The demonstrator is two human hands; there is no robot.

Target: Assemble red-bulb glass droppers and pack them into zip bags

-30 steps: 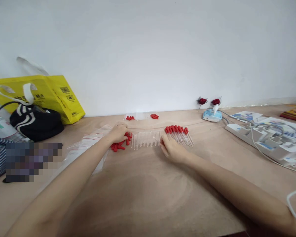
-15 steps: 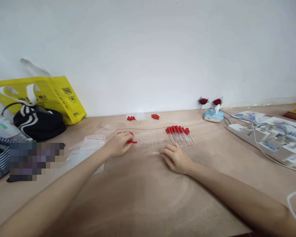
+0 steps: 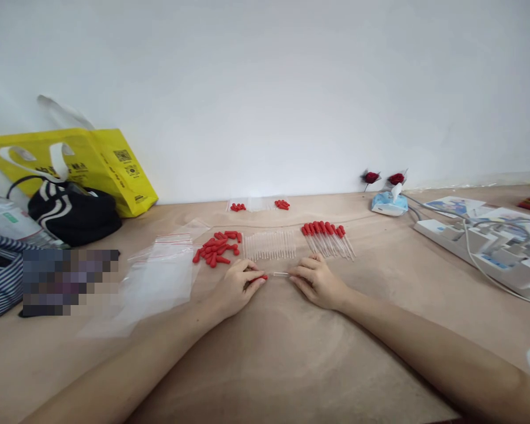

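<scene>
Between its fingertips my left hand pinches a red rubber dropper bulb. Facing it, my right hand grips a thin clear dropper tube, whose end points left at the bulb with a small gap between. Loose red bulbs lie in a pile behind my left hand. A row of bare clear tubes is laid out beyond both hands. Farther right, several droppers with red bulbs on their tubes lie side by side.
Clear zip bags lie flat at the left, and bags with red bulbs lie by the wall. A yellow bag and a black pouch stand at left. Tissues and a power strip with cables are at right.
My left hand has come from the bulb pile toward the right and nearer, carrying one red bulb up to the tube. My right hand has stayed nearly in place with the tube.
</scene>
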